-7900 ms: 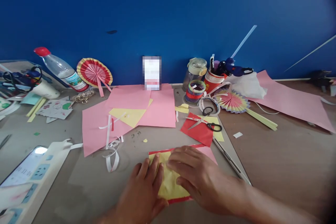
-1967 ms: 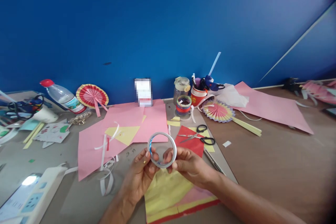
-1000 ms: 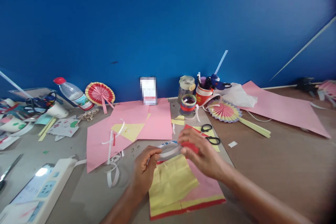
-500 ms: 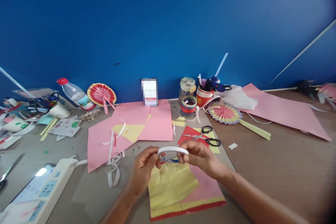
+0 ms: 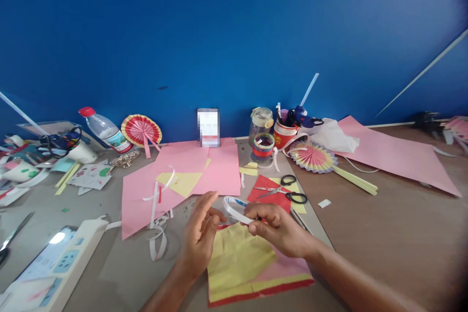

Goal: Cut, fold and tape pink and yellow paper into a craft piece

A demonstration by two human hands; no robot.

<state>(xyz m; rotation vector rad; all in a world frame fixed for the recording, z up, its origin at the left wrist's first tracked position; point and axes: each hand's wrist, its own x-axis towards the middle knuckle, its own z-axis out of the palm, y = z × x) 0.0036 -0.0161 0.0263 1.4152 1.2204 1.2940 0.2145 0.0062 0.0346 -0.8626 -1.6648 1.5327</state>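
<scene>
Tape roll (image 5: 234,212) over a cluttered counter (image 5: 120,273)

The right hand's (image 5: 281,230) grip is clamped on the tape roll, above the yellow paper's (image 5: 237,261) far edge; the left hand's (image 5: 200,234) grip is apart, just beside it. Open scissors (image 5: 280,189) on red paper (image 5: 263,183) crowd the space beyond the right hand. Pink sheets (image 5: 221,175) and white strips (image 5: 154,204) spread farther back; a power strip (image 5: 72,275) lies leftward.

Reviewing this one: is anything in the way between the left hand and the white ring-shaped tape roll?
Nothing visible is. The right hand holds the white ring-shaped tape roll; the open left hand is beside it. The wrinkled yellow paper sheet lies below.
</scene>
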